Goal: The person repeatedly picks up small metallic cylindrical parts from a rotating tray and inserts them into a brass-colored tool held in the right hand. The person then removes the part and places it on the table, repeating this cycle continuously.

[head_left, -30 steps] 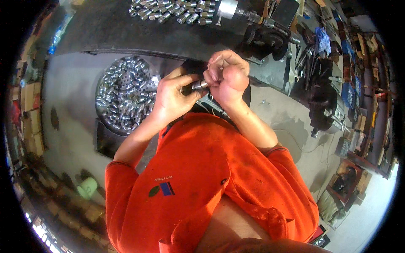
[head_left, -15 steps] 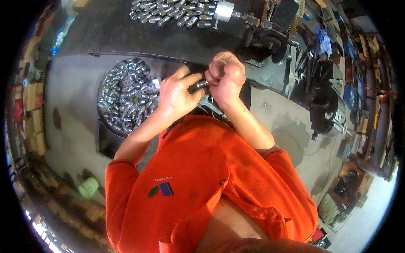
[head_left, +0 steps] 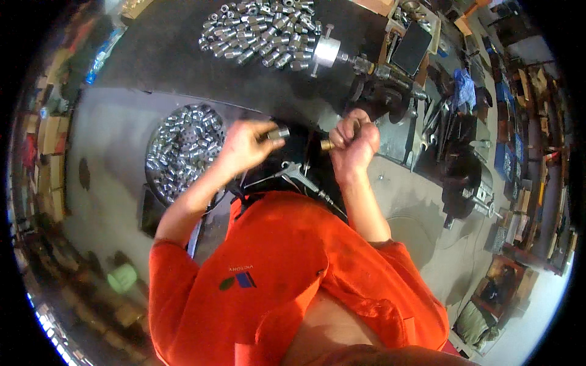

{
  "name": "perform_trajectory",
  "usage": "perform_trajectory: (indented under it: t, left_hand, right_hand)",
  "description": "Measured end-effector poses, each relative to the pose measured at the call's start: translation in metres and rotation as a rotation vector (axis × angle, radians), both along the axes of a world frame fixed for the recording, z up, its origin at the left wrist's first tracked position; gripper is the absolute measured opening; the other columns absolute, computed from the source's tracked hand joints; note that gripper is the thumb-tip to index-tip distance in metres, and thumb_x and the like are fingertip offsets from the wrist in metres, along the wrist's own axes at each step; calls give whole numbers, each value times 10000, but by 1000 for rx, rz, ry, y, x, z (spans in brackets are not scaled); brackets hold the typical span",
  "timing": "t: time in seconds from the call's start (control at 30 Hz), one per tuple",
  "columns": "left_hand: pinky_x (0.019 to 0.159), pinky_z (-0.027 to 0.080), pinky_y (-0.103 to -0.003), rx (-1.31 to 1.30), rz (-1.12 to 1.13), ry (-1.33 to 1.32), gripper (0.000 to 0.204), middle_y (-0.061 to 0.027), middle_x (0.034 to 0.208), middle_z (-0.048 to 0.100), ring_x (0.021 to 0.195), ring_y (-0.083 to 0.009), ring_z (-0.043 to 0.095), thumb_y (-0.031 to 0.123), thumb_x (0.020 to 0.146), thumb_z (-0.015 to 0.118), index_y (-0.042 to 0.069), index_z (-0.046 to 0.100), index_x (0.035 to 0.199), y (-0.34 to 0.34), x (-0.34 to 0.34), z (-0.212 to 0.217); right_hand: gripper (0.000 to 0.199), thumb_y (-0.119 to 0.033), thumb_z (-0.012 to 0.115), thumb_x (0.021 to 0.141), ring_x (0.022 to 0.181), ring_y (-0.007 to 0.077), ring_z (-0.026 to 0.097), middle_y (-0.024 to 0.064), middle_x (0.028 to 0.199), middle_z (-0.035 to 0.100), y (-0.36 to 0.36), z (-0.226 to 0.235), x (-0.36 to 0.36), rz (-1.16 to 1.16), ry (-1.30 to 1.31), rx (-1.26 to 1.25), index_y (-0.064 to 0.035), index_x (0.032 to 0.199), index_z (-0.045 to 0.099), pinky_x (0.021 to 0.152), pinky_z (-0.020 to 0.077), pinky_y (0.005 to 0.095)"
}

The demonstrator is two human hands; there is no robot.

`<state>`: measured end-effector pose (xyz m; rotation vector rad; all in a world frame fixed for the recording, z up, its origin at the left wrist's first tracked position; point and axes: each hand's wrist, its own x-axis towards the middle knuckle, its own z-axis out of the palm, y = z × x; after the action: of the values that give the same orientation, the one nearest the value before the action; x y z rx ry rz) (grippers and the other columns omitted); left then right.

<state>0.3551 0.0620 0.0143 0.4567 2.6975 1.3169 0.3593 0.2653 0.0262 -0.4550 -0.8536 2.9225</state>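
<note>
Dim, warm light from above; glare glints on the metal fittings left of the left hand. Edges bend and blur; shirt oversaturated

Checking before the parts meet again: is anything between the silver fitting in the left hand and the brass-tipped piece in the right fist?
Nothing visible. The silver fitting in the left hand and the brass-tipped piece in the right hand face each other across an open gap.

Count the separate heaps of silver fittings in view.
2. One heap lies spread on the dark bench top at the far edge; the other fills the round tray beside the left hand. Others may be hidden.
</note>
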Motion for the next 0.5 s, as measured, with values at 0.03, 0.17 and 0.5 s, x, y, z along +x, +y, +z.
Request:
perform_trajectory:
  t: [0.03, 0.17, 0.5]
  left_hand:
    - [533, 437, -350, -93, 14, -28, 248, -138, 631, 576, 576, -259, 580, 234, 665, 686, 53, 633, 827, -5, -20, 5]
    - [609, 459, -407, -471, 131, 163, 330, -151, 676, 594, 677, -315, 589, 400, 684, 610, 83, 648, 767, -15, -130, 20]
    - [772, 466, -405, -766, 269, 487, 291, -116, 977, 593, 908, -287, 570, 241, 713, 538, 130, 612, 972, 2, -314, 28]
  right_hand:
    - [131, -131, 378, 725, 446, 94, 242, 1, 517, 311, 2, 1, 3, 10, 20, 10, -73, 778, 484, 394, 191, 226]
    - [136, -150, 384, 712, 448, 98, 248, 13, 528, 304, -7, -3, 22, 139, 24, 9, -58, 755, 474, 398, 210, 233]
    - [136, -144, 428, 703, 462, 89, 273, 10, 541, 332, 18, -14, 33, 75, -13, 1, -41, 772, 483, 405, 231, 223]
